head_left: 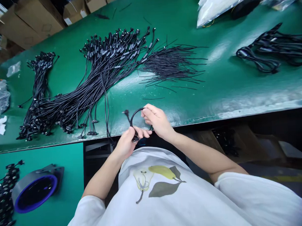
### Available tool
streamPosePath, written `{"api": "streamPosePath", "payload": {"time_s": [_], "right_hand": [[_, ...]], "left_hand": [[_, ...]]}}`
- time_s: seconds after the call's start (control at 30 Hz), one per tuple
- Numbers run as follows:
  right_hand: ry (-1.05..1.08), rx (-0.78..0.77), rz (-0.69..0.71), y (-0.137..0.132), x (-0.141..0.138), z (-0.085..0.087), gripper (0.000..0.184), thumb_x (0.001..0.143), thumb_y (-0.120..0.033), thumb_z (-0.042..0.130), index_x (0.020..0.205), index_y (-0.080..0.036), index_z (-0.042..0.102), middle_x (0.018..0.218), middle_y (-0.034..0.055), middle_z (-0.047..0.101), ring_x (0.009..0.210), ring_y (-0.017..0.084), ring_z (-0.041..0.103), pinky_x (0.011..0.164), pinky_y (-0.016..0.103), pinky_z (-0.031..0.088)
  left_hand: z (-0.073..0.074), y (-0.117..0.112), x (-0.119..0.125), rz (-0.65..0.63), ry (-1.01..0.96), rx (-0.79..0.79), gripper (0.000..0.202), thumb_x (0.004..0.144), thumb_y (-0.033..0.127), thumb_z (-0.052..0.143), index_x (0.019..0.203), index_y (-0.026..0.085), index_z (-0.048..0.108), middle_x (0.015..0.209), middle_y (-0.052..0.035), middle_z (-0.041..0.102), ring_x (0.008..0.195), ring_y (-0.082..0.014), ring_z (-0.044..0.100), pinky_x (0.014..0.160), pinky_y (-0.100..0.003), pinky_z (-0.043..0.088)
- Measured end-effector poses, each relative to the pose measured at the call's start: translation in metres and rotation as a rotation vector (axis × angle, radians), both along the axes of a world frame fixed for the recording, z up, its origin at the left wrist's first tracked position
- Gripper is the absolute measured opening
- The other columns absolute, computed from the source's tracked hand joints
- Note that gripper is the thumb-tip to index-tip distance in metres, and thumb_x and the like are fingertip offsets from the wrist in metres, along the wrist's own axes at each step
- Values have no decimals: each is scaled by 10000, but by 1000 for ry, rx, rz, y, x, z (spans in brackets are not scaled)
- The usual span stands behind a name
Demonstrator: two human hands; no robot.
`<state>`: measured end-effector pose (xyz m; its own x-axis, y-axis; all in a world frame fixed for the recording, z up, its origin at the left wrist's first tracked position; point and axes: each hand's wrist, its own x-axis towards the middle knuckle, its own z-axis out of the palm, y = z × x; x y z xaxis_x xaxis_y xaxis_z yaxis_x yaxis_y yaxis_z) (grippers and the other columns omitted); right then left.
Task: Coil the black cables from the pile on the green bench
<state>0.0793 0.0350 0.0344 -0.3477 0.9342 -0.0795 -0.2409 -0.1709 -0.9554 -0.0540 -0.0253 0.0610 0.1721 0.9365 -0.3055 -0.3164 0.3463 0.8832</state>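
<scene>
My left hand [127,144] and my right hand [156,121] both grip a short black cable [134,115], held in a loop just over the front edge of the green workbench [215,103]. A small black connector [135,139] sits by my left fingers, while a second plug [126,112] sticks out to the left of the loop. Beyond my hands lies a large bundle of black cables [101,78], with stripped thin wire ends [174,65] fanning to the right.
A smaller cable bundle [39,78] lies at the bench's left, and a coiled black cable [268,51] lies at the right. A white plastic bag [218,6] sits at the far end. Lower left, a blue-rimmed tape roll [35,189] stands beside black connectors [4,192]. Cardboard boxes [29,25] stand beyond.
</scene>
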Motion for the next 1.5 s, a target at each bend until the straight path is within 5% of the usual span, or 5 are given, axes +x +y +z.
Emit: {"api": "streamPosePath", "payload": {"time_s": [0.3,0.6,0.8,1.03,1.5], "right_hand": [[272,-245,107,-18,-12,14,437,831,-632,559,975,-221,536,868,25,576,709,121,562,516,212,430],[438,-400,121,-21,-20,18,437,849,-653,526,876,-223,451,683,-88,313,401,6,241,416,174,278],[-111,217,87,-5,15,21,489,936,-653,296,1049,-235,522,912,31,549,783,141,583,728,306,479],[-934,1255,757,-1,48,18,448,1003,-468,295,998,-140,599,851,78,618,802,196,571,780,376,414],[-1002,1131,809,-14,63,15,272,975,-390,448,894,-157,562,789,26,617,699,145,543,619,288,306]], "left_hand": [[-33,-13,0,-101,298,104,485,885,653,423,759,188,477,635,22,443,615,-131,447,668,-295,399],[-40,-27,-5,-340,249,61,656,800,771,400,715,152,601,791,-82,591,799,-201,544,787,-329,436],[-28,-29,4,-218,-312,-336,507,804,681,546,735,188,450,593,59,345,478,-78,337,481,-221,347],[-22,-20,-16,-401,63,-158,420,913,572,461,888,155,509,677,28,427,555,-88,375,529,-241,317],[-6,-18,-12,-711,849,301,305,975,383,327,764,196,444,736,1,475,685,-151,433,645,-283,346]]}}
